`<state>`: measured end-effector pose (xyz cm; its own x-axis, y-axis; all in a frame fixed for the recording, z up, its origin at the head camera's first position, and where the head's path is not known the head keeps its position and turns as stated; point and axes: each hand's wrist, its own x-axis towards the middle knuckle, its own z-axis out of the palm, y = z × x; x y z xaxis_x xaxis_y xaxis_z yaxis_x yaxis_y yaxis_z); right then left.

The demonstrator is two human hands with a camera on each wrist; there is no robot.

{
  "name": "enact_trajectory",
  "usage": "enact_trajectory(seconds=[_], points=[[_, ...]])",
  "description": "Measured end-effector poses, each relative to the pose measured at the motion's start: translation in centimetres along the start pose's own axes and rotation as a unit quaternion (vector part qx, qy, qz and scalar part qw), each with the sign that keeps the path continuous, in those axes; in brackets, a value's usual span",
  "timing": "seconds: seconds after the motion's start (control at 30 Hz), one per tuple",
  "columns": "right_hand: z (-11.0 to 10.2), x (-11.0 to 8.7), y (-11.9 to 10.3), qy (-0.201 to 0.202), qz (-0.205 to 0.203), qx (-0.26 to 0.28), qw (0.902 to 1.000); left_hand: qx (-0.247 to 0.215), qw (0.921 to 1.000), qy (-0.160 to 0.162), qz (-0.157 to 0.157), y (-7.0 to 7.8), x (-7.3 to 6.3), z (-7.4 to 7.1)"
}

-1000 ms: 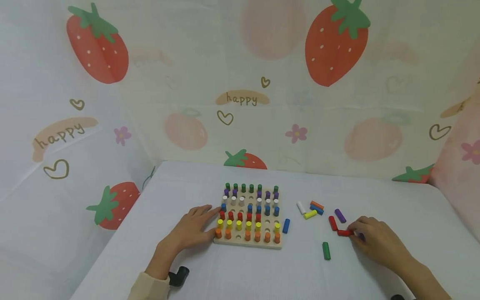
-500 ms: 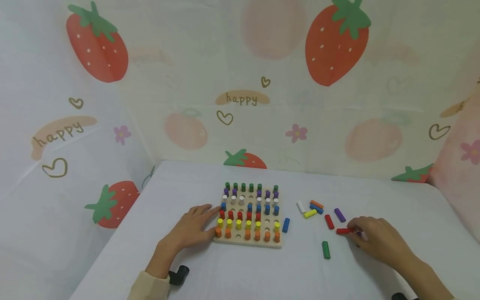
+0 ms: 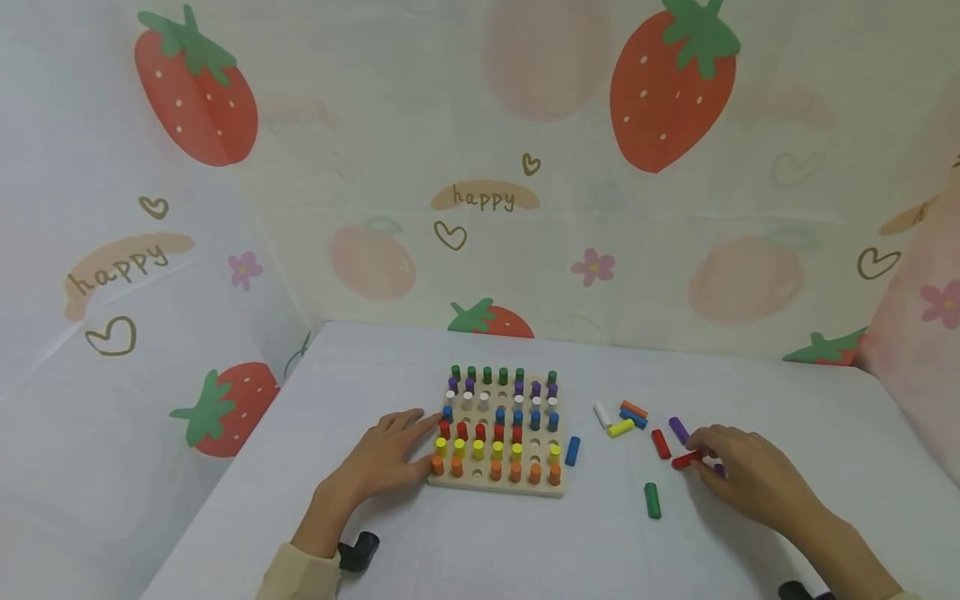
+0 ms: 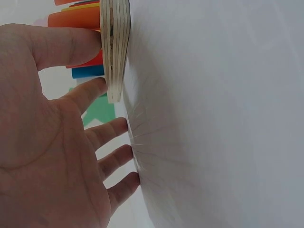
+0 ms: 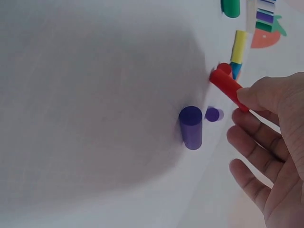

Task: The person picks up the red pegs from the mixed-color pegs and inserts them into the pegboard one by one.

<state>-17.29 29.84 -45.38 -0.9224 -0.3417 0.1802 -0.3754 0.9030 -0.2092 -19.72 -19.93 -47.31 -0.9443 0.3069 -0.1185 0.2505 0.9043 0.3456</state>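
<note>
A wooden pegboard (image 3: 498, 490) bears rows of colored pegs, with a few bare holes among them. My left hand (image 3: 381, 458) lies at its left side, thumb and forefinger touching the edge and the other fingers spread on the cloth. To the right, my right hand (image 3: 759, 477) pinches a red peg (image 5: 227, 85) by one end between thumb and forefinger, the peg tilted over the cloth. A second red peg (image 3: 661, 444) and a purple peg (image 3: 678, 430) lie just beyond. Partly hidden under the right hand is another purple peg (image 5: 192, 128).
Between board and right hand lie a green peg (image 3: 652, 501), a blue peg (image 3: 572, 451), a white peg (image 3: 602, 416) and a yellow peg (image 3: 620, 428). An orange peg (image 3: 634, 409) sits against another blue one. Strawberry-print cloth (image 3: 555, 275) closes the table's back.
The right hand has shifted slightly away from the body and lifted the red peg's angle. The other red peg has slid a little left. The left hand and board stay put.
</note>
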Motion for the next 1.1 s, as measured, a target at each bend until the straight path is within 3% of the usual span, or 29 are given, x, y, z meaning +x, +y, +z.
enact_trajectory(seconds=[0.67,0.93,1.1], points=[[0.3,1.2,-1.6,0.026,-0.035,-0.008,0.9990,-0.005,1.0000,0.001,-0.003,0.0,0.0,0.0],[0.5,1.8,-2.6,0.059,-0.059,-0.013,0.9964,-0.006,1.0000,0.004,0.000,0.0,-0.1,0.0],[0.8,2.1,-3.3,0.050,-0.057,-0.007,0.9971,-0.004,1.0000,0.004,0.002,0.1,0.0,-0.1]])
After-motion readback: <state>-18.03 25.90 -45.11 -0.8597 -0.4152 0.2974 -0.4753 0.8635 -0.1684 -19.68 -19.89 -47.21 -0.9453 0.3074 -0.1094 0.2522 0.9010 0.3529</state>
